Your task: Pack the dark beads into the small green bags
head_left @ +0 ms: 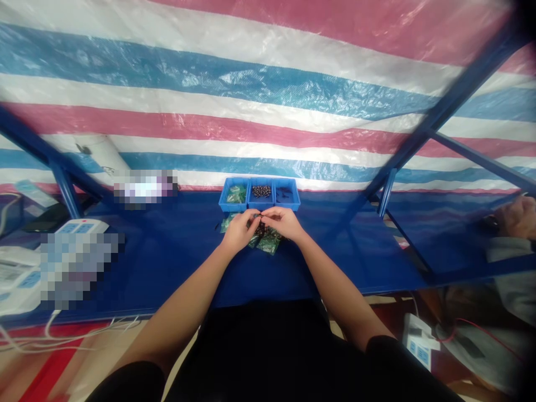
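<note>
My left hand (239,230) and my right hand (283,222) meet over the blue tabletop (176,251), fingers pinched together around a small dark part that is too small to name. Under and between them lies a small heap of green circuit boards (268,243) with some dark bits. Just beyond stand three small blue bins side by side: the left bin (234,195) holds green boards, the middle bin (261,192) dark round parts, the right bin (286,195) dark pieces.
A white power strip (81,226) and white cables lie at the left edge. Blue metal frame bars (422,131) slant across on both sides. A striped tarp (268,84) hangs behind. Another person's hand (519,218) shows at far right.
</note>
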`<action>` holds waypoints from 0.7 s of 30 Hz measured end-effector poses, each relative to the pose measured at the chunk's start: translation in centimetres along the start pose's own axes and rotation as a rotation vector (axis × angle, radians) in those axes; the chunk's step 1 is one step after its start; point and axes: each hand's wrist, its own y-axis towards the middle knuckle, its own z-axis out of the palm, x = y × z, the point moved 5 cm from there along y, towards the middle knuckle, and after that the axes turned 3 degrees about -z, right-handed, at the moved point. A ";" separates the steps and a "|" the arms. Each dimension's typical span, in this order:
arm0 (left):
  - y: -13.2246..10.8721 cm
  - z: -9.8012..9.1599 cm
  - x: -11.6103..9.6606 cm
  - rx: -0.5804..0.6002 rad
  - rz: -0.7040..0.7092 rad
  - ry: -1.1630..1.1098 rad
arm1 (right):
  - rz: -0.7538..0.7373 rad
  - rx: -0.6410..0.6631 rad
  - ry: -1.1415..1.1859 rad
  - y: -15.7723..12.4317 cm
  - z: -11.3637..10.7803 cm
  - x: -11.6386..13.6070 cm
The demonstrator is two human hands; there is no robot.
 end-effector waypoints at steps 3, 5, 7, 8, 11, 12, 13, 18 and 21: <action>-0.1 0.1 0.2 -0.008 0.002 -0.001 | 0.015 0.002 0.027 0.1 0.1 0.0; -0.1 0.2 0.4 -0.005 -0.002 0.006 | 0.027 0.007 0.042 0.1 0.2 0.0; -0.1 0.4 0.5 0.010 -0.009 0.009 | 0.033 0.008 0.051 0.0 0.3 0.1; -0.1 0.4 0.6 0.019 -0.013 0.008 | 0.033 0.007 0.052 0.0 0.3 0.1; -0.1 0.5 0.6 0.037 -0.026 -0.005 | 0.029 0.005 0.045 0.0 0.3 0.2; -0.1 0.5 0.6 0.041 -0.031 -0.009 | 0.029 0.006 0.043 0.0 0.3 0.1; -0.1 0.5 0.6 0.046 -0.035 -0.010 | 0.030 0.005 0.041 0.0 0.3 0.0; -0.1 0.5 0.6 0.058 -0.048 -0.016 | 0.051 0.006 0.026 0.0 0.4 -0.4; -0.2 0.5 0.6 0.058 -0.057 -0.045 | 0.053 -0.004 0.018 0.0 0.3 -0.2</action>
